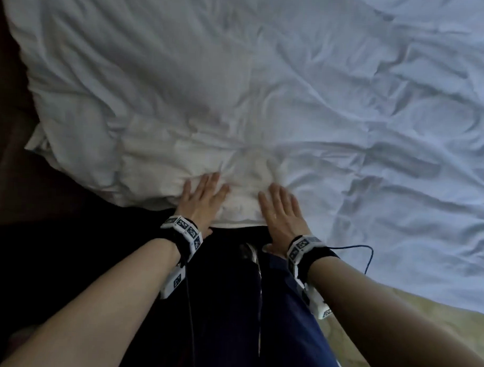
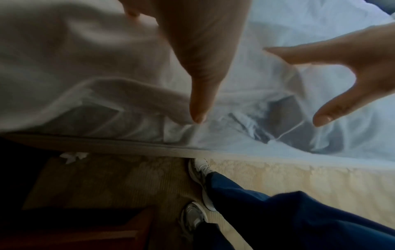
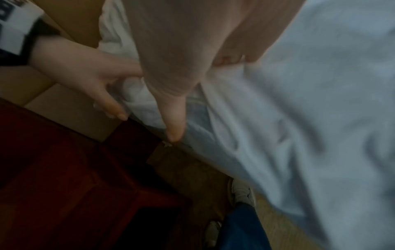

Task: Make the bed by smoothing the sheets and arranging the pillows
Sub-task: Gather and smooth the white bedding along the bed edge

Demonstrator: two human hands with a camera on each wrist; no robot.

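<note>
The white duvet [image 1: 238, 87] lies rumpled across the bed, its near edge just in front of the person's legs [image 1: 258, 307], with dark floor [image 1: 29, 203] to the left and pale carpet [image 1: 395, 320] to the right. The left hand [image 1: 203, 201] and right hand [image 1: 282, 215] rest flat on that edge, side by side but apart, fingers straight and slightly spread, gripping nothing.

We note pale patterned carpet [image 2: 278, 179] underfoot, grey-white sneakers [image 2: 199, 170], navy trousers [image 2: 278, 216], a dark reddish wooden piece [image 3: 64, 169] beside the bed, and a blue cable [image 1: 368, 255].
</note>
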